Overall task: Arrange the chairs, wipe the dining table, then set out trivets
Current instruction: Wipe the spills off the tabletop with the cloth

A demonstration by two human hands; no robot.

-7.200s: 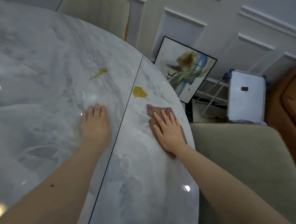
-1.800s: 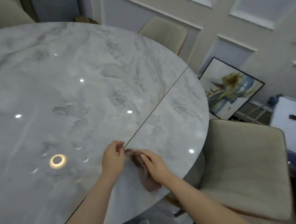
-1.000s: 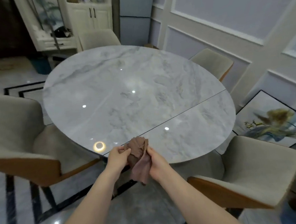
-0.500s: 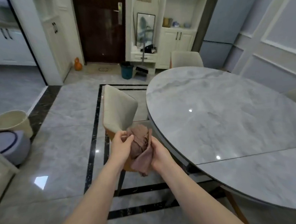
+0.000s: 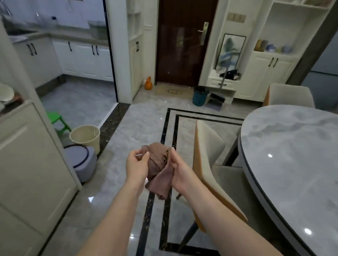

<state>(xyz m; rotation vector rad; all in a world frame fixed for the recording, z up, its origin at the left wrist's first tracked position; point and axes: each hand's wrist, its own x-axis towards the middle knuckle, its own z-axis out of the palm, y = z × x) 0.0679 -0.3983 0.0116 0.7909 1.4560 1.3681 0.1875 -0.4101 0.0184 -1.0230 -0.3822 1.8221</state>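
Now both hands are up in mid-air over the floor, left hand (image 5: 137, 163) and right hand (image 5: 180, 172) each clutching the bunched brown cloth (image 5: 158, 168) between them, beside the chair (image 5: 210, 165) and marble table (image 5: 306, 158).

Soft even indoor light, ceiling-lamp glints on glossy table (image 5: 298, 158) and floor (image 5: 112, 191), blurred bowed edges

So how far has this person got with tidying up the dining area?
The visible part of the marble table looks clean and bare, and two chairs stand pushed against it, so arranging and wiping look done. In hand: both the left hand and right hand hold the bunched brown cloth away from the table. Left: no trivets are on the tabletop yet.
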